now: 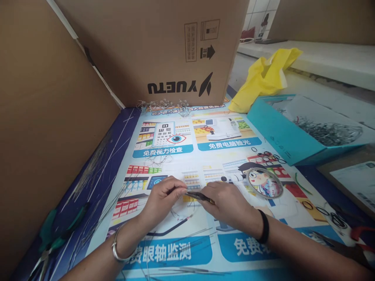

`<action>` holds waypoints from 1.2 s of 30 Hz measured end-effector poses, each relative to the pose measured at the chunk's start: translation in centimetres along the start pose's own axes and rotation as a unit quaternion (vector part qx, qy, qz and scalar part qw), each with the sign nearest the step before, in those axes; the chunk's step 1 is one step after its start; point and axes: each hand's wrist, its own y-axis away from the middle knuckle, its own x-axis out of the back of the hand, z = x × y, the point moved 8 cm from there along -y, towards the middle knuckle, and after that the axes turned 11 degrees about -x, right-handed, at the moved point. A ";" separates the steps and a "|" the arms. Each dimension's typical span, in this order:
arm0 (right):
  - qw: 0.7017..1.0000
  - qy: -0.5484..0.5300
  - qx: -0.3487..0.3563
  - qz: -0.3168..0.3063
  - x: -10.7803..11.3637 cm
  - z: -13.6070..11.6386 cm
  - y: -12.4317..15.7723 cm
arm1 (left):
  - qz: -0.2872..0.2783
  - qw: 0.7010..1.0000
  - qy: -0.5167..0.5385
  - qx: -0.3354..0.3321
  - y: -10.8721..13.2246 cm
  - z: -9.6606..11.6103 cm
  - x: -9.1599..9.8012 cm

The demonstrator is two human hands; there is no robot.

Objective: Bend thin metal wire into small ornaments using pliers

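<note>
My left hand [160,198] is closed in a pinch, thumb against forefinger, on a thin wire piece [175,214] that hangs in a loose loop below the fingertips. My right hand [226,200] is wrapped around small dark pliers [197,194]. The jaws point left and meet the left fingertips; the exact spot where they touch the wire is too small to make out. Both hands are over a printed poster sheet [202,171]. Thin straight wires [190,270] lie nearest to me, and curled wire pieces [158,160] lie beyond my left hand.
Cardboard panels [140,50] stand behind and at left. Green-handled pliers [48,238] and a bundle of wires [92,168] lie left. At right are a teal box [281,136] of metal pieces, a yellow bag [260,82], a clear tape roll [265,182] and dark rings [266,156].
</note>
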 end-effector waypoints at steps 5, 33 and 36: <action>1.000 -0.006 0.004 -0.002 -0.2 0.1 0.1 | -0.003 1.000 0.010 -0.009 0.2 0.0 -0.1; 0.998 -0.053 -0.007 -0.037 -0.3 0.4 -0.1 | -0.021 0.998 0.048 0.020 0.0 -0.4 -0.7; 0.998 -0.046 -0.009 -0.037 -0.3 0.4 -0.1 | -0.011 0.998 0.050 0.029 0.0 -0.6 -0.5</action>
